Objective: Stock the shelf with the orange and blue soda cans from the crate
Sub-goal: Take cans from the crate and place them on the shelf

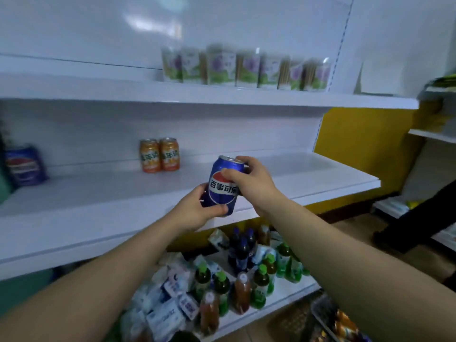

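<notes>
The blue can is nearly upright — left hand gripping its base, right hand its top; orange cans stand behind-left on the shelf — left hand nearer

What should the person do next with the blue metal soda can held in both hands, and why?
Probably stand the blue metal soda can upright on the white middle shelf, just right of the two orange soda cans. The left hand grips its base and the right hand its top, near the shelf edge, and bare shelf shows beside that pair.
</notes>
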A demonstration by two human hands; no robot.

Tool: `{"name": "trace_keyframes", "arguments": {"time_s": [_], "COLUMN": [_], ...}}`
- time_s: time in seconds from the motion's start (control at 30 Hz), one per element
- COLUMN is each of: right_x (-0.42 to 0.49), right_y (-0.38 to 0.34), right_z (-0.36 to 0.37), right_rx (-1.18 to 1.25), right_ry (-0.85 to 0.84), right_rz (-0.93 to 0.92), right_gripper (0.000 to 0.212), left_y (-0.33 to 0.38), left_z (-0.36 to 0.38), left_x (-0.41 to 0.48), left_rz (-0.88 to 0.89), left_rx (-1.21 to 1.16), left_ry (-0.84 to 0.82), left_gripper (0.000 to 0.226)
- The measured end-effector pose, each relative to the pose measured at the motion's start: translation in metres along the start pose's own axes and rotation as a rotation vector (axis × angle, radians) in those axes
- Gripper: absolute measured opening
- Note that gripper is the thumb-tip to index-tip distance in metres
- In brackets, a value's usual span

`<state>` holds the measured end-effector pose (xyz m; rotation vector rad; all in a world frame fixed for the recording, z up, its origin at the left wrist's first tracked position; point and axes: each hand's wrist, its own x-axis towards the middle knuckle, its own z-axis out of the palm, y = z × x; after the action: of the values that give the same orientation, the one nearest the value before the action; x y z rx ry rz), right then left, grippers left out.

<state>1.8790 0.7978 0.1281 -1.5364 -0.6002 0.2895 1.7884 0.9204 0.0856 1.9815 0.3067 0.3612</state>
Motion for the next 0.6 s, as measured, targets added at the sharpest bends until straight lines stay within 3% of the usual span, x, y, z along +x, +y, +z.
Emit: {"name": "trace_keyframes", "arguments": {"time_s": [0.1,0.23,0.4,0.6], "right_x": [0.004,0.009,0.019,0.040], "right_y": [-0.002,0.004,0.021,0.030], "right_z": [0.043,0.092,0.152,0.225], "right_rx": [-0.040,-0.057,-0.084,-0.051], "right_ry": [-0.104,-0.215,-0.324,-0.471], "right_rz": [0.004,0.025,0.008,-0.043], "right_gripper": [0.062,0.065,0.059,0.060], "left_y": [-0.021,-0.060,-0.110,-0.146], "left_z": [-0.053,-0.125,-0.215,-0.268], "left_x": [-0.018,-0.047,-0.091,-0.118], "left_rz": [-0.117,-0.280,-0.564,-0.689], "left_rx": [0.141,0.557,0.878,0.996], "left_ry": [0.034,0.156,0.148,0.202], "left_gripper": [0.075,0.071,0.083,0.075]}}
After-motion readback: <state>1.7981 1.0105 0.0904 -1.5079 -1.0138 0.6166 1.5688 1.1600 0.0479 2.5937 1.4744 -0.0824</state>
